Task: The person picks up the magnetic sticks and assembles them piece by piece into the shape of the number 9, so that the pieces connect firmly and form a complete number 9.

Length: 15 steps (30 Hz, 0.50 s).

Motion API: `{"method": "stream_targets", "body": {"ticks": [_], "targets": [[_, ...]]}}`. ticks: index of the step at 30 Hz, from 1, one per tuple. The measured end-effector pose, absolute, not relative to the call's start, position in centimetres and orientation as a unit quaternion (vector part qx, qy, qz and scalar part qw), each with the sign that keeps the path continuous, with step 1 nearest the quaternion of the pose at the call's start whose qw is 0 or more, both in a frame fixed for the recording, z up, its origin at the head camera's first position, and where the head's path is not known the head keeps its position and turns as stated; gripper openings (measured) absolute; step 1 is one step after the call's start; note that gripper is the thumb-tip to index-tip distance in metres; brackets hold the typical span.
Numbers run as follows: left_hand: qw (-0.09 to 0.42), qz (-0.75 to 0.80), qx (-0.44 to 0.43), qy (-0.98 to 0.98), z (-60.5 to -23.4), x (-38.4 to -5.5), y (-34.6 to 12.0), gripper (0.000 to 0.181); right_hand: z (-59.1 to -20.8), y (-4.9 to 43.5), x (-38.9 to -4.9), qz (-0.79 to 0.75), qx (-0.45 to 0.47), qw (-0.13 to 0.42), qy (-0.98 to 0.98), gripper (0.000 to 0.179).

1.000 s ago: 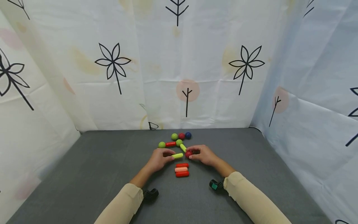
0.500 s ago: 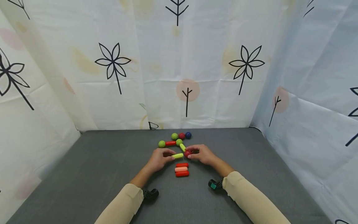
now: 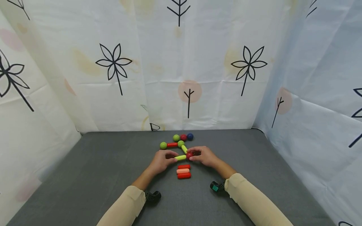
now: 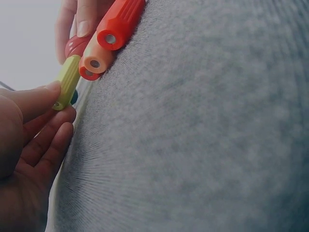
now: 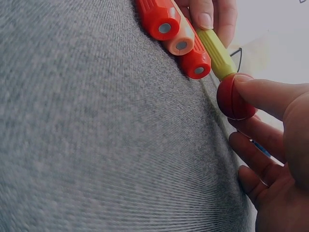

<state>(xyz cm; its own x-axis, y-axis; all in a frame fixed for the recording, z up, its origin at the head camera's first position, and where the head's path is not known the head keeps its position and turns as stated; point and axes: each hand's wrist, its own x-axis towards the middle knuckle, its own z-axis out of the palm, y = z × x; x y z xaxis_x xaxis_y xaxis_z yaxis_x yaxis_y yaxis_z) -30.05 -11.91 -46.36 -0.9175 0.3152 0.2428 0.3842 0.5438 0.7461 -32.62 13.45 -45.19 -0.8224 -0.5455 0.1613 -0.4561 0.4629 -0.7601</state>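
Between the thumb and fingers of my left hand [image 3: 160, 161] is a yellow-green magnetic rod [image 3: 180, 158], pinched near its left end. My right hand [image 3: 208, 156] pinches a red ball [image 5: 235, 99], and the rod's far end meets this ball. A second yellow-green rod [image 3: 184, 148] runs from the red ball up to a green ball [image 3: 181, 143]. From there a red rod [image 3: 172, 144] leads left to another green ball [image 3: 163, 145]. Fingers partly cover the red ball in the head view.
Nearer me lie a red rod [image 3: 183, 166], a salmon rod [image 3: 183, 171] and another red rod [image 3: 184, 176], side by side. Behind the chain a green ball [image 3: 176, 137], a dark red ball [image 3: 183, 137] and a blue ball [image 3: 190, 136] form a row. Patterned cloth [image 3: 158, 94] encloses the grey table [image 3: 113, 157].
My right hand has shifted slightly left with the red ball. The gap between that ball and the yellow-green rod in my left hand has closed, and they now touch.
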Motion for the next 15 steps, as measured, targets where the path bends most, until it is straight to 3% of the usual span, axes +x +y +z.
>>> {"method": "stream_targets", "body": {"ticks": [15], "targets": [[0.027, -0.443, -0.185, -0.877, -46.29, -30.25, -12.21, 0.015, -44.55, 13.23, -31.83, -0.433, -0.299, 0.055, 0.848, 0.033]]}}
